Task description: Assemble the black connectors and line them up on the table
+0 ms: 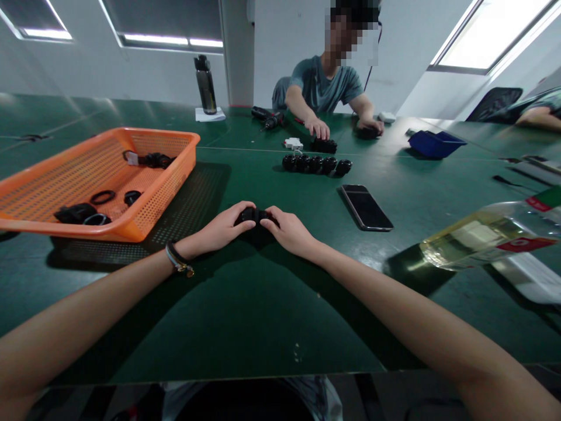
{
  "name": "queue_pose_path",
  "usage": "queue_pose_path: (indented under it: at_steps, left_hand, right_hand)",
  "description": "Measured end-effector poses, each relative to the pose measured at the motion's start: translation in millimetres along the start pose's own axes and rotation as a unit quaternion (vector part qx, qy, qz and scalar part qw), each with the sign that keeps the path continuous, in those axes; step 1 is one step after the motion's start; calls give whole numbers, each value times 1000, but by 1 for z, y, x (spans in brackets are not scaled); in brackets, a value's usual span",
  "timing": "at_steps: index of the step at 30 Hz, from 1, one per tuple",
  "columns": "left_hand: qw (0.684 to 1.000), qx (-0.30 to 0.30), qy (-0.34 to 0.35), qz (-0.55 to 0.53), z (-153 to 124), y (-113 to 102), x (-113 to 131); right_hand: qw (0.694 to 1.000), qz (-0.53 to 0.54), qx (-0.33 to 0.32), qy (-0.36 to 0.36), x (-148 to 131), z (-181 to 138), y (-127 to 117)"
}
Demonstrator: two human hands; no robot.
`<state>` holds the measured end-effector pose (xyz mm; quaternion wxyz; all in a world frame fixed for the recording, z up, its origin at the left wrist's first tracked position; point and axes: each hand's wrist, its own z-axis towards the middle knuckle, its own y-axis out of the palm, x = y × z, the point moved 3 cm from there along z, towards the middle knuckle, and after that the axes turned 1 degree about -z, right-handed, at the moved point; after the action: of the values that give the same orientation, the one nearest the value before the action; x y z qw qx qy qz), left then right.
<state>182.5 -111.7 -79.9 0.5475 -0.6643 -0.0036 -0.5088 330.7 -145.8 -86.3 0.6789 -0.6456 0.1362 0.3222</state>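
Observation:
Both of my hands meet over the green table (pixel 280 304), closed on small black parts. My left hand (pixel 230 226) grips a rounded black part (pixel 246 216) between thumb and fingers. A darker black piece is held against it by my right hand (pixel 289 230); its exact kind is hard to make out, as the fingers cover much of it. Whether the two pieces are joined or only touch, I cannot tell. Beyond my hands, several round black parts (pixel 315 164) stand in a row on the table.
At left is an orange basket (pixel 195 153) with black parts and cables. To the right lie a phone (pixel 367 207) and a bottle of yellowish liquid (pixel 477 234). A co-worker (pixel 326 85) handles black parts across the table, near a power drill (pixel 272 120) and blue bin (pixel 436 144).

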Motion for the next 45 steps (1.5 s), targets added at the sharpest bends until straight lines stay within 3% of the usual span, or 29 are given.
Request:
queue_pose_path:
  at_steps: [16,29,45]
  left_hand:
    - [1000,6,-1,7,1,0,0]
    - [1000,-2,6,-2,1,0,0]
    - [1000,7,14,17,1,1,0]
  right_hand:
    - [1000,-24,-1,13,-3,1,-2]
    - [996,81,27,-40,1,-5,-2]
    - [996,76,26,-28,3,-2,-1]
